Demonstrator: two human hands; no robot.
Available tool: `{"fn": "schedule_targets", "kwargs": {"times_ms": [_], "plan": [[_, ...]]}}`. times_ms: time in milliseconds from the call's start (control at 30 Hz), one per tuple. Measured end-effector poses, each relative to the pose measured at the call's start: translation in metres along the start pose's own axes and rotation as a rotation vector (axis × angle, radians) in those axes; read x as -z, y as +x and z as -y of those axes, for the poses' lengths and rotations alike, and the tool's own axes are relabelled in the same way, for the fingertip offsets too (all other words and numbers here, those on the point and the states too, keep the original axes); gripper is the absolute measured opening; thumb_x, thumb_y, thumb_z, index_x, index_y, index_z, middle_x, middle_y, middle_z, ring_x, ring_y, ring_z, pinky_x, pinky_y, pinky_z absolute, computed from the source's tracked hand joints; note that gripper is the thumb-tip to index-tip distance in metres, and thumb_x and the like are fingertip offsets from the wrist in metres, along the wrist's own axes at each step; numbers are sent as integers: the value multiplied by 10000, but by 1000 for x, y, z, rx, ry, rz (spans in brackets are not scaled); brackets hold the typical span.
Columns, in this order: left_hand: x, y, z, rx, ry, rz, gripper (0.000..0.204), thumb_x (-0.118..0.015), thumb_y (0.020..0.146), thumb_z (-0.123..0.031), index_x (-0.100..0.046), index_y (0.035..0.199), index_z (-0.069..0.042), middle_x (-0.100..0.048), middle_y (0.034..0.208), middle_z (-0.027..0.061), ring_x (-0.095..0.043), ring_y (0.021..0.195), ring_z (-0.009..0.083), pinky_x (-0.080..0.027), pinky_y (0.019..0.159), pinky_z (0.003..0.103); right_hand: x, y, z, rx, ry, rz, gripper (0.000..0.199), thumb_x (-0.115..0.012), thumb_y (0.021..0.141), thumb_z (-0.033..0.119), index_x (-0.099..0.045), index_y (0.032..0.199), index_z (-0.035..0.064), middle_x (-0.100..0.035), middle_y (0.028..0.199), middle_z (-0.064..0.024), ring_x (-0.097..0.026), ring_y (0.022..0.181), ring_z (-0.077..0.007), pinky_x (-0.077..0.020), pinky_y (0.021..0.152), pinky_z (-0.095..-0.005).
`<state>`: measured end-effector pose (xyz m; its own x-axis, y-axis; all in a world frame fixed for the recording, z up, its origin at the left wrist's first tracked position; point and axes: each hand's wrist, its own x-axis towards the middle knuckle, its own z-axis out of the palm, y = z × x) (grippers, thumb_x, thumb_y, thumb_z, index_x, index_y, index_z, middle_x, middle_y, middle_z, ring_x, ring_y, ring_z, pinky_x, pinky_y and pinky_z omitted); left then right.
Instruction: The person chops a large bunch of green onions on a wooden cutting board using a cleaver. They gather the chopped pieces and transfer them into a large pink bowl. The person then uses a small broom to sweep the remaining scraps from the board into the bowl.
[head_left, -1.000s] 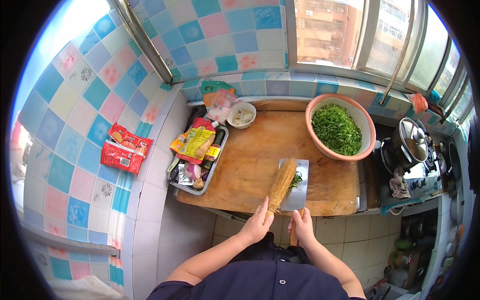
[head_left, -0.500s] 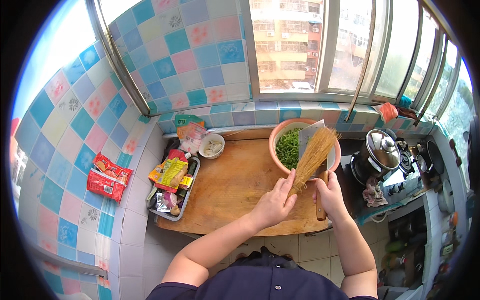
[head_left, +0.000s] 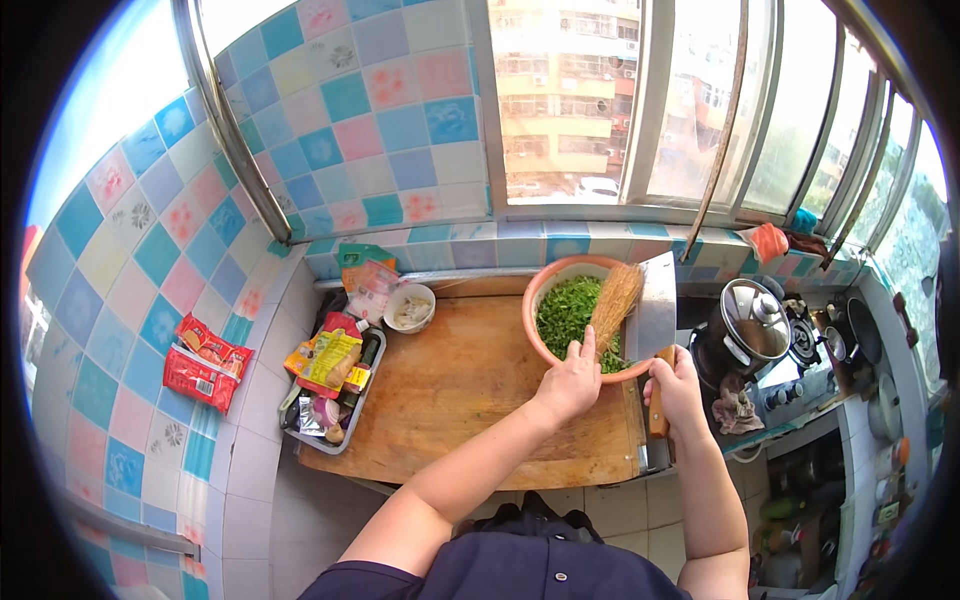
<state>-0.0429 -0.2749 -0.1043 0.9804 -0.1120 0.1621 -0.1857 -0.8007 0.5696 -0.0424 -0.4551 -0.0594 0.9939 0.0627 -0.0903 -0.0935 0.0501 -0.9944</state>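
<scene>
My left hand [head_left: 568, 386] is closed around the bound end of a straw brush [head_left: 618, 297]. The brush's bristles point away from me, over the right side of an orange-rimmed bowl [head_left: 529, 322]. Chopped greens [head_left: 564, 316] fill much of that bowl. In my right hand [head_left: 680, 390] is the wooden handle of a cleaver [head_left: 657, 305]. Its broad metal blade is raised at the bowl's right edge, beside the bristles. The bowl rests at the far right of a wooden cutting board [head_left: 450, 390], where a few green bits lie near my left hand.
Left on the board's edge, a grey tray [head_left: 352, 428] holds packets and vegetables. A small white bowl [head_left: 409, 308] with pale pieces stands behind it. To the right are a lidded pot [head_left: 748, 325] on the stove and a crumpled cloth [head_left: 735, 405]. Red packets [head_left: 207, 362] lie on the left ledge.
The cleaver has moved right, out from behind the brush, so more of its blade shows. The brush has swung more upright and now lies over the bowl's right side.
</scene>
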Motion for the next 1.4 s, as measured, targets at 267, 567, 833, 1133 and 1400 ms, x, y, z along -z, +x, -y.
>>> {"fn": "schedule_targets", "kwargs": {"times_ms": [267,567,833,1133,1400], "plan": [[15,-19,18,-51,43,21,635,-493,921,-218,-239,1454,14,-504,1107,216,-621,786,406,-542,724,469,10,8,14,31,-294,21,326,-517,919,90,-422,1226,37,-589,858,-70,-598,637,-158,-495,568,-296],[91,-25,-11,-277,-61,22,577,-575,891,-225,-391,1438,-207,-588,1103,78,-637,787,289,-523,736,381,48,14,7,769,-1902,-69,355,-536,842,109,-502,1172,-17,-619,909,-60,-608,835,-191,-463,713,-317],[71,21,24,-63,332,-54,518,-530,888,-250,-444,1387,-143,-575,1111,91,-651,849,291,-547,723,417,76,17,12,943,-2048,-224,544,-545,874,199,-433,1350,-40,-550,787,-7,-552,735,-149,-447,654,-278],[95,-46,86,76,205,-208,552,-545,891,-254,-402,1405,-115,-560,1118,120,-634,834,348,-526,724,447,69,-33,23,637,-1592,-141,540,-619,810,40,-459,1325,53,-619,888,-76,-614,811,-252,-482,756,-389],[83,-201,228,388,255,-214,615,-549,890,-268,-329,1451,-151,-533,1174,163,-619,877,380,-523,723,462,39,-122,-72,-45,-397,363,351,-668,860,104,-538,1169,-1,-575,789,-33,-546,628,-140,-478,624,-270]]}}
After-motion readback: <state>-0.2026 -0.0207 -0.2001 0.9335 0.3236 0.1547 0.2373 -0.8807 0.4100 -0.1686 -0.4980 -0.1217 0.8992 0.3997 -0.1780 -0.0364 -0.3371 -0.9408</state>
